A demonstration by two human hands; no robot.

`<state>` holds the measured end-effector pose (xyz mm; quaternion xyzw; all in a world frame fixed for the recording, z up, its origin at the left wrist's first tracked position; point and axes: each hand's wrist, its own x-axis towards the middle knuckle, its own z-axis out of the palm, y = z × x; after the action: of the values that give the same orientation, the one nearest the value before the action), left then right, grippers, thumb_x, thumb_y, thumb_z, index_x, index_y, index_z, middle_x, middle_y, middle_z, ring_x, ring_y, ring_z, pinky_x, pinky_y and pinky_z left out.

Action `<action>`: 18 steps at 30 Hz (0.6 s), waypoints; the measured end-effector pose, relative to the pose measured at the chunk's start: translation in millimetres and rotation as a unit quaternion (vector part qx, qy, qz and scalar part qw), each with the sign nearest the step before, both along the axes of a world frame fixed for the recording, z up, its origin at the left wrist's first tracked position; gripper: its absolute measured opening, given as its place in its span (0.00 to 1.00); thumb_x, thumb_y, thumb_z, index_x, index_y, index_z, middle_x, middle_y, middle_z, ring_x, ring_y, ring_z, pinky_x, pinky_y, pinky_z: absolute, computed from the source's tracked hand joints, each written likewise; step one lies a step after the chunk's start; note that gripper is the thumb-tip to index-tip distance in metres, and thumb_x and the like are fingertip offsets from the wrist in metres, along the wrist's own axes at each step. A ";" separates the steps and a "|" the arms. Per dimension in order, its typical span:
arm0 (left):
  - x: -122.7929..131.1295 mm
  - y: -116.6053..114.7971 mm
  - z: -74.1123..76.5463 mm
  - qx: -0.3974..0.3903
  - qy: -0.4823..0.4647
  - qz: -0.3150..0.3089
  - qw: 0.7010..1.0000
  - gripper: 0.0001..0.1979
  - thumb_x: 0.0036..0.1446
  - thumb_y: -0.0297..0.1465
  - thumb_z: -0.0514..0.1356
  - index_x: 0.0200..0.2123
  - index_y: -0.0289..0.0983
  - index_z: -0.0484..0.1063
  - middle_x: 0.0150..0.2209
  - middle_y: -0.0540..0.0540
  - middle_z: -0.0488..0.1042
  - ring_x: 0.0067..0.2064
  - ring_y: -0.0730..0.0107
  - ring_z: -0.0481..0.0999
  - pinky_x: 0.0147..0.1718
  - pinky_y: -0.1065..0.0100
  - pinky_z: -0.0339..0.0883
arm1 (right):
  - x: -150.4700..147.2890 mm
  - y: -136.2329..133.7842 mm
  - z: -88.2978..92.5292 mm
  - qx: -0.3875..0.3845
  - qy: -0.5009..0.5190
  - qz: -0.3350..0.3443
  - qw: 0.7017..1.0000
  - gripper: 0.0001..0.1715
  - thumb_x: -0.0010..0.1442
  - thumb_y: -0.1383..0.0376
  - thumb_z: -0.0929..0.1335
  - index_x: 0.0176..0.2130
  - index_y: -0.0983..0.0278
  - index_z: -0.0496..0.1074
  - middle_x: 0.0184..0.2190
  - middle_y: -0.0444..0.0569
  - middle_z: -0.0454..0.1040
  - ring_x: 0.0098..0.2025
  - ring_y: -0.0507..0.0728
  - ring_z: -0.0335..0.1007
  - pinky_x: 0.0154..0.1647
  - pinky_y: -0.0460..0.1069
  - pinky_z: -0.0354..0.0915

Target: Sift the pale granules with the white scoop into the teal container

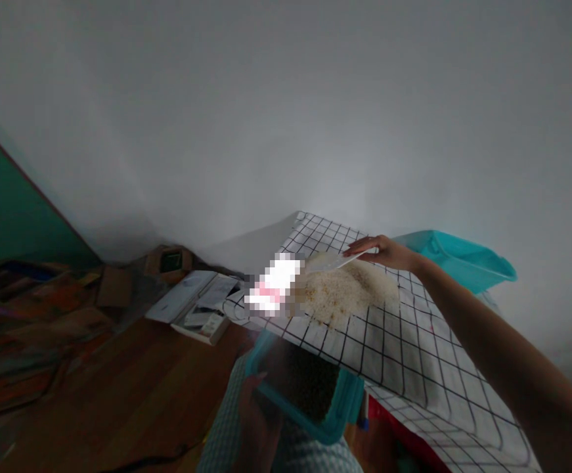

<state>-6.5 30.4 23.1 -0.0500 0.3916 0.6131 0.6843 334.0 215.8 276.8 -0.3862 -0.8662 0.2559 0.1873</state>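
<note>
A pile of pale grain lies on a table covered with a white black-checked cloth. My right hand reaches over the pile, its fingers closed on a flat white card whose edge rests at the top of the heap. Below the table's near edge, my left hand grips a teal rectangular container with dark grains inside, held tilted against my lap. A blurred white and pink patch sits beside the pile on the left.
A teal plastic tub stands behind the table on the right. Papers and books lie on the wooden floor at left, with cardboard boxes and clutter along the wall. A grey wall fills the upper view.
</note>
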 end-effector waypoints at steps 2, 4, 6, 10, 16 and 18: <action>0.8 -0.6 4.1 0.004 0.002 -0.001 1.000 0.11 0.48 0.32 0.71 0.38 0.44 0.83 0.37 0.44 0.88 0.36 0.52 0.88 0.46 0.52 0.84 | -9.9 -2.1 -1.0 0.022 0.002 0.013 1.000 0.15 0.73 0.56 0.70 0.54 0.51 0.85 0.57 0.48 0.85 0.61 0.62 0.79 0.66 0.62 0.71; 2.3 -0.8 11.4 -0.008 0.001 0.003 1.000 0.11 0.47 0.32 0.70 0.37 0.43 0.82 0.35 0.45 0.88 0.34 0.53 0.87 0.45 0.52 0.84 | -19.0 -4.0 -3.6 0.034 -0.006 0.040 0.999 0.14 0.74 0.57 0.70 0.54 0.49 0.85 0.55 0.47 0.85 0.59 0.61 0.79 0.65 0.62 0.71; 4.0 -0.3 19.2 -0.025 0.000 0.012 1.000 0.11 0.46 0.31 0.68 0.36 0.43 0.82 0.34 0.46 0.87 0.33 0.53 0.86 0.46 0.52 0.84 | -24.6 -6.6 -5.4 0.035 -0.017 0.063 0.997 0.14 0.74 0.57 0.70 0.53 0.48 0.85 0.54 0.46 0.86 0.59 0.60 0.79 0.65 0.62 0.71; 4.8 1.9 21.3 -0.027 -0.014 0.022 0.999 0.11 0.46 0.30 0.68 0.36 0.43 0.83 0.34 0.47 0.88 0.34 0.53 0.87 0.47 0.53 0.84 | -25.5 -14.2 0.0 0.034 -0.026 0.094 0.995 0.13 0.73 0.58 0.71 0.54 0.48 0.85 0.53 0.46 0.86 0.60 0.61 0.79 0.65 0.61 0.70; 1.3 1.6 3.6 0.003 -0.010 0.004 1.000 0.13 0.46 0.31 0.73 0.39 0.43 0.85 0.38 0.46 0.89 0.36 0.54 0.87 0.43 0.57 0.84 | -24.3 -12.8 16.6 0.073 -0.026 0.042 0.996 0.15 0.71 0.62 0.71 0.52 0.49 0.86 0.52 0.45 0.87 0.56 0.61 0.82 0.60 0.60 0.73; 1.2 1.6 3.9 0.000 0.004 0.011 1.000 0.12 0.45 0.31 0.73 0.37 0.43 0.84 0.36 0.47 0.88 0.36 0.54 0.87 0.44 0.57 0.83 | -25.2 -7.2 16.5 0.098 -0.053 0.013 0.994 0.16 0.69 0.65 0.70 0.51 0.49 0.86 0.52 0.44 0.87 0.54 0.61 0.83 0.59 0.60 0.73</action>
<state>-5.3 32.1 27.0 -0.0516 0.3938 0.6205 0.6762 308.8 208.5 293.3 -0.3678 -0.9006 0.1519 0.1749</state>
